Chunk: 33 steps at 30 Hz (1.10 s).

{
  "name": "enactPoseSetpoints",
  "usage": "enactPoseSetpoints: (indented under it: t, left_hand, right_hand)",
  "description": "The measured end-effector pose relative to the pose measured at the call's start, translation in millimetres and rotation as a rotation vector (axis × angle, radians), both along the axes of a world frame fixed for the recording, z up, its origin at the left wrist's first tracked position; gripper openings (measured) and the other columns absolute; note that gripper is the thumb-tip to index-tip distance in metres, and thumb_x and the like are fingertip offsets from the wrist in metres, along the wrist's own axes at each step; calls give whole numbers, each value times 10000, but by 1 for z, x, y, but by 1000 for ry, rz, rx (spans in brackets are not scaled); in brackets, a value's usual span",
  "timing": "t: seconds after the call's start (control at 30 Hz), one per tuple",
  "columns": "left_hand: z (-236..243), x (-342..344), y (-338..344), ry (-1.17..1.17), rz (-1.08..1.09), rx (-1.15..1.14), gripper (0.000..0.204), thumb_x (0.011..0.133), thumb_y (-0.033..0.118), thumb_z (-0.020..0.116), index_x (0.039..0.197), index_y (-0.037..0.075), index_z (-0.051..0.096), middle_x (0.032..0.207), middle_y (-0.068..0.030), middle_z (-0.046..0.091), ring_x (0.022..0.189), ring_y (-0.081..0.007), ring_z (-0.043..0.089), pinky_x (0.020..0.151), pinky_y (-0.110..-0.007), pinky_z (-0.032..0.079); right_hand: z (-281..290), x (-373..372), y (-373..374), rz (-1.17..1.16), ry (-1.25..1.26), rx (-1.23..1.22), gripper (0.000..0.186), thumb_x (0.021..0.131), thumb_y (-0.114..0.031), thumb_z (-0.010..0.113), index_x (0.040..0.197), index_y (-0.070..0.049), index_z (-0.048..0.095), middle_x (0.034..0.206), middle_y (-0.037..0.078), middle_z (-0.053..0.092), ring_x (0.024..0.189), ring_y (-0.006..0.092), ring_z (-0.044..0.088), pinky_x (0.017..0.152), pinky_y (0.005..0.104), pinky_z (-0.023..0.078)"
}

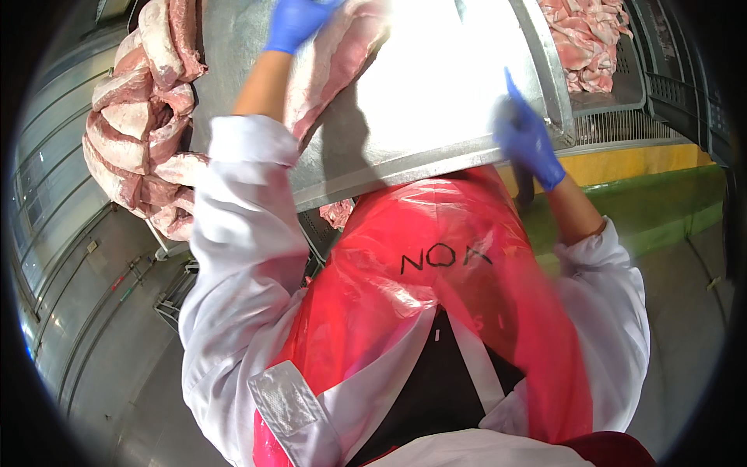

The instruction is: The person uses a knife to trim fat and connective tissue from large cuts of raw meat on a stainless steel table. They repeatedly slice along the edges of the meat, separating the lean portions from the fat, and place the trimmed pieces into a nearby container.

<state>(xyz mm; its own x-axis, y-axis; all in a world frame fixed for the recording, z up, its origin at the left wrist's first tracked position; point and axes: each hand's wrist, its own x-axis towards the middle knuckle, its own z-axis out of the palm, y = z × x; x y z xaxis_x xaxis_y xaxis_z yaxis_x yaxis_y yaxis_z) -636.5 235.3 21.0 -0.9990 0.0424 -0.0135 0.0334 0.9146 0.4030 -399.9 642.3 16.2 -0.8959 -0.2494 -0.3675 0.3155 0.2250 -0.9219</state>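
Note:
My left hand [299, 22], in a blue glove, reaches to the top edge of the view at the upper end of a long pork slab [334, 70]. Its fingertips are mostly out of frame, so its grip is unclear. The slab lies on a metal board [420, 159] with a raised rim, much of it in glare. My right hand [525, 136], also gloved, is at the board's right corner with its index finger extended upward and the others curled. A dark object [523, 185] shows just below it; whether it is held I cannot make out.
Thick pork pieces [136, 117] are heaped at the left. A tray [634, 97] of smaller pink pieces [583, 43] stands at the upper right, above a yellow ledge [638, 159] and green surface [638, 194]. More meat [334, 214] shows below the board.

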Motion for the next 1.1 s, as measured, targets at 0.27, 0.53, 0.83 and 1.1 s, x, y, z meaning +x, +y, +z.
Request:
enactPoseSetpoints:
  t: [0.27,0.53,0.83,1.1]
  left_hand:
    - [-33,33,66,28,-103,-130,222,860,212,633,873,-9,643,910,-224,719,850,-373,707,735,-421,561]
    - [-3,39,125,-196,-172,-445,343,867,244,645,1173,89,645,1039,-197,706,892,-300,694,832,-420,539]
    - [-27,45,41,-311,112,660,184,883,94,624,1050,29,665,859,-4,602,750,-103,574,695,-252,463]
    - [-25,23,38,-66,-130,200,240,923,117,574,1064,-33,698,989,-167,732,932,-255,687,867,-363,536]
  right_hand:
    - [-29,-92,-38,-137,79,-211,745,953,-58,530,1618,-206,228,742,-59,499,584,28,447,513,227,420]
    - [-114,-216,-109,-311,604,-40,521,999,-152,472,1496,-22,389,1057,164,600,1042,297,581,1035,421,434]
    - [-59,-182,-119,118,111,0,603,949,-145,481,1533,-134,333,1026,189,634,959,263,569,896,422,425]
    - [-24,-145,-96,486,-8,-46,738,907,-178,531,1595,-232,269,884,140,674,652,202,642,647,364,553]
